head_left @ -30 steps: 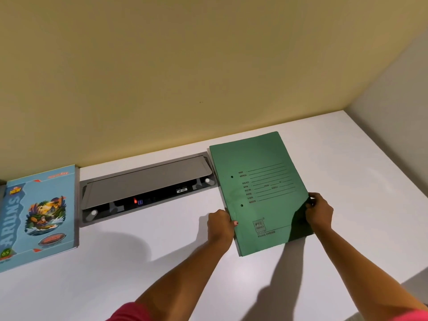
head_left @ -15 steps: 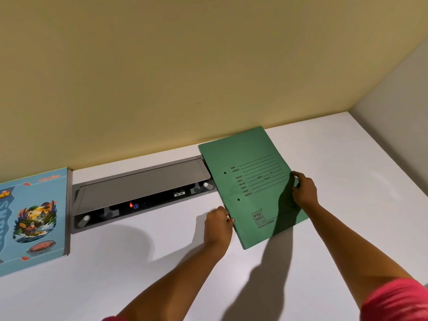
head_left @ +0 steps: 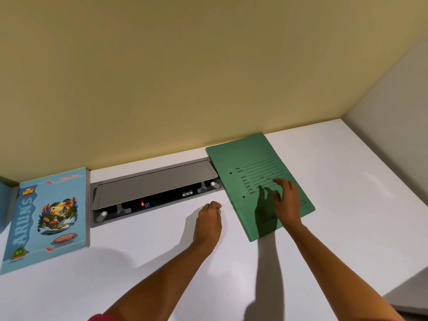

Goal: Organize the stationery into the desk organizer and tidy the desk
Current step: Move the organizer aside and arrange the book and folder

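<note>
A green file folder (head_left: 250, 163) lies flat on the white desk (head_left: 335, 205), its far corner against the back wall. My right hand (head_left: 286, 200) hovers over or rests on the folder's near half with fingers spread, holding nothing. My left hand (head_left: 209, 220) is on the desk just left of the folder, fingers curled, apart from its edge. A light blue notebook (head_left: 46, 216) with a colourful cover picture lies flat at the far left.
A grey recessed socket panel (head_left: 152, 191) with a half-raised lid and a small red light is set into the desk between notebook and folder. A yellow wall runs along the back, a pale side wall (head_left: 393, 126) on the right.
The folder has slid back and right to the wall. Both hands have let go of its edges; the right hand moved onto its cover, the left drew slightly away.
</note>
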The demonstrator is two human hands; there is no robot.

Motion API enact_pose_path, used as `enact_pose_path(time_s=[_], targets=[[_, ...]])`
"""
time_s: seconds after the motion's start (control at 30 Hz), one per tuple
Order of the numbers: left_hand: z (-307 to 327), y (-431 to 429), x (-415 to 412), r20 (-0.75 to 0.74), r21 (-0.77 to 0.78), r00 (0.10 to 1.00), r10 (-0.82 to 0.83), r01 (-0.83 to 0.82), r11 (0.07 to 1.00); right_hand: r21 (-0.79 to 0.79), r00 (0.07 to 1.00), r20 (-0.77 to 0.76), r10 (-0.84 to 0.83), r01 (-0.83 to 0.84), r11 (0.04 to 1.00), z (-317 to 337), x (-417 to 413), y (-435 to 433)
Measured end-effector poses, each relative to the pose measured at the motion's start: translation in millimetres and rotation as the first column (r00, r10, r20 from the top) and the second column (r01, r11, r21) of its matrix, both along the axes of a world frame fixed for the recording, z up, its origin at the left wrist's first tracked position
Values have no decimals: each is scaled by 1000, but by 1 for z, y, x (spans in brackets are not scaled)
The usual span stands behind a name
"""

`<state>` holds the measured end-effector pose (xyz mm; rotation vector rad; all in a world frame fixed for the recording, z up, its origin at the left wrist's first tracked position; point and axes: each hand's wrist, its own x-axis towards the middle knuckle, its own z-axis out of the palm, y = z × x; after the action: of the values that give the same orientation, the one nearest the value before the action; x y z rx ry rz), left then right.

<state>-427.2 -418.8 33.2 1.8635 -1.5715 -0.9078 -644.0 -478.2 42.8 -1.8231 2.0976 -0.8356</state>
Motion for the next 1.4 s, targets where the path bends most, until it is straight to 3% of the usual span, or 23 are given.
enact_pose_path(time_s=[0.33,0.6,0.9,1.2,1.4], targets=[[16,60,97,-53,-126,988,144,-149,981,-206,962,-25,271,-270,941,29,139,77],[35,136,221,-68,-142,950,306,-313,939,-191,900,53,433,-416,889,44,293,150],[32,238,369,-146,-148,846,512,-531,835,-144,798,147,585,-568,810,45,445,235],[20,314,481,-184,-57,682,708,-727,685,-64,654,118,747,-746,663,18,566,276],[10,330,544,-322,237,421,848,-831,503,44,513,163,843,-857,513,8,637,289]])
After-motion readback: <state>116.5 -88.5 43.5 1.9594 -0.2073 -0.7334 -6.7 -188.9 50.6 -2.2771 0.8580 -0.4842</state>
